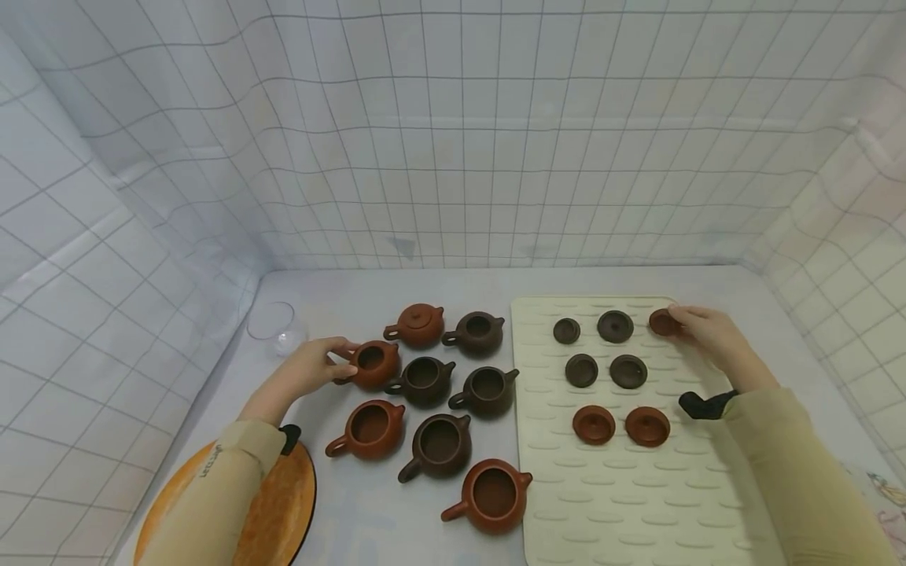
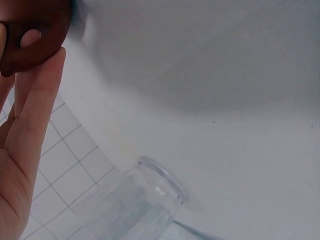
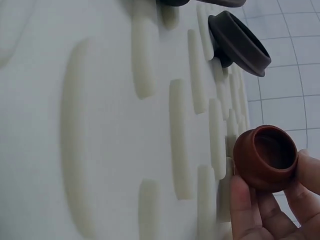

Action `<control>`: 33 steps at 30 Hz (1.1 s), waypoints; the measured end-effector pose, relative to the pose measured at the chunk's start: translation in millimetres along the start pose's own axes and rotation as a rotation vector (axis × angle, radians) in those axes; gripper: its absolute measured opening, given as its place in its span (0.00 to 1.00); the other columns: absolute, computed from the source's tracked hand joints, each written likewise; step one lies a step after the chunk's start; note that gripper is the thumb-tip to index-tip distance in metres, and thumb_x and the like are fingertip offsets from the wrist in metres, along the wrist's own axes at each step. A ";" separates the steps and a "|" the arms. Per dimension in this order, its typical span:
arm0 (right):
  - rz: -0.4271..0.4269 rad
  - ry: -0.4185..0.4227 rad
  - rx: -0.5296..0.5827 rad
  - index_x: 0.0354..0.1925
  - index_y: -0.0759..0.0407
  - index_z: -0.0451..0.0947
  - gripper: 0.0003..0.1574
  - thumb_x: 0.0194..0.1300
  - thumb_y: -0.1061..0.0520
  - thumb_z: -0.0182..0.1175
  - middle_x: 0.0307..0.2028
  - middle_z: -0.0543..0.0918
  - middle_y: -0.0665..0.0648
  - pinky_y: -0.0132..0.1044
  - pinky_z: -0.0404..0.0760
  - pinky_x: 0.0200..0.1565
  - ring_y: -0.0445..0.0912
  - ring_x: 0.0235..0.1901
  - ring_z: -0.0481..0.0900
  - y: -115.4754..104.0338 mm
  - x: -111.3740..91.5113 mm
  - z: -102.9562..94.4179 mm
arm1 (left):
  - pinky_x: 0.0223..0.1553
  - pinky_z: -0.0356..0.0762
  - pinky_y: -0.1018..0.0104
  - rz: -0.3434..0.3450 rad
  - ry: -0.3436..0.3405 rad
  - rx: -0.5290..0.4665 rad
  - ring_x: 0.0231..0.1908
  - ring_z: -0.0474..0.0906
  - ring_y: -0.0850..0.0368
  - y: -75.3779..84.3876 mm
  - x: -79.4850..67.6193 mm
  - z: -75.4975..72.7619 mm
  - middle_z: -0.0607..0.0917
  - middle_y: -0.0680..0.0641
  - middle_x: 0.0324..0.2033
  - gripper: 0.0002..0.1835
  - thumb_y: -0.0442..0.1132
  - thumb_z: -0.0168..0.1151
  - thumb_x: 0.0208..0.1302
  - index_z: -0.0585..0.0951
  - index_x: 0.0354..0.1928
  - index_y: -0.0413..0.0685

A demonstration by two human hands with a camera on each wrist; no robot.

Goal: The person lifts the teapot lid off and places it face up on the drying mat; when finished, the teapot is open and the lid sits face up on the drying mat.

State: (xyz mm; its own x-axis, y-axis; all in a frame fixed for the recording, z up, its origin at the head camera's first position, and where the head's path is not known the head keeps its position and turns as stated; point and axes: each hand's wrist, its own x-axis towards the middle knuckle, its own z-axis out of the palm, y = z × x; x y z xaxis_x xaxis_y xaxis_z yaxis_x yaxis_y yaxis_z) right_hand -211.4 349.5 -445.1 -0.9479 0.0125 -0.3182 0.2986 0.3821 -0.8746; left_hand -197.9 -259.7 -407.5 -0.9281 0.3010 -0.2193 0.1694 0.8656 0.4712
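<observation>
My left hand (image 1: 311,368) pinches a small reddish-brown clay teapot (image 1: 382,369) by its handle side; its top is uncovered. Fingers lie against the loop handle (image 2: 42,52) in the left wrist view. Over on the right, my right hand (image 1: 711,336) holds a reddish-brown teapot lid (image 1: 662,321) between thumb and fingers, at the far right of a cream ridged mat (image 1: 594,503). The right wrist view shows this lid (image 3: 250,162) with its hollow side facing outward. Dark lids (image 1: 615,325) lie close to that hand, upturned.
Right behind the left-hand teapot stands a lidded red teapot (image 1: 421,318). Several open teapots, dark (image 1: 442,464) and red (image 1: 470,511), fill the middle. Two red lids (image 1: 593,424) lie on the mat. A clear glass (image 1: 289,339) lies at left; a round orange-brown tray (image 1: 283,503) sits front left.
</observation>
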 end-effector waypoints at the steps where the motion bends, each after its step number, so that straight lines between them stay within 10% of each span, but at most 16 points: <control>1: 0.005 0.006 -0.054 0.71 0.78 0.53 0.48 0.76 0.39 0.45 0.71 0.56 0.77 0.34 0.76 0.61 0.39 0.54 0.78 0.2 -0.1 -0.1 | 0.37 0.82 0.56 0.000 -0.001 0.000 0.41 0.84 0.44 -0.1 0.3 0.2 0.83 0.32 0.51 0.22 0.39 0.66 0.65 0.78 0.58 0.38; 7: 0.009 0.112 -0.224 0.68 0.76 0.62 0.47 0.75 0.36 0.43 0.66 0.64 0.78 0.58 0.60 0.69 0.68 0.70 0.56 -0.3 0.2 3.1 | 0.37 0.82 0.56 0.001 -0.002 -0.006 0.41 0.83 0.44 0.4 0.6 -0.2 0.83 0.32 0.51 0.22 0.39 0.66 0.65 0.78 0.58 0.38; 28: -0.049 0.112 -0.261 0.70 0.77 0.57 0.44 0.78 0.40 0.38 0.66 0.64 0.80 0.55 0.72 0.62 0.70 0.63 0.67 -13.8 -8.2 4.1 | 0.35 0.82 0.57 0.034 -0.019 -0.001 0.40 0.84 0.42 0.6 1.9 -4.7 0.83 0.31 0.49 0.21 0.39 0.67 0.64 0.79 0.56 0.36; 33: -0.049 0.120 -0.324 0.73 0.69 0.56 0.45 0.77 0.36 0.36 0.70 0.59 0.77 0.66 0.61 0.66 0.73 0.67 0.58 -37.1 -16.0 5.6 | 0.40 0.82 0.52 0.034 -0.013 0.020 0.46 0.83 0.37 5.2 6.8 -11.5 0.82 0.31 0.51 0.22 0.42 0.64 0.67 0.79 0.59 0.38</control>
State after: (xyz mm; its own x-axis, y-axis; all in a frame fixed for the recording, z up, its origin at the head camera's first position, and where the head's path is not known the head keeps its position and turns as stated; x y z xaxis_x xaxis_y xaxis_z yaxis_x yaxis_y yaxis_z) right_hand -206.7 330.0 -409.6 -0.9724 0.0881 -0.2162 0.2198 0.6580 -0.7202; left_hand -207.1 -257.7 -396.7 -0.9171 0.3359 -0.2147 0.2077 0.8624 0.4617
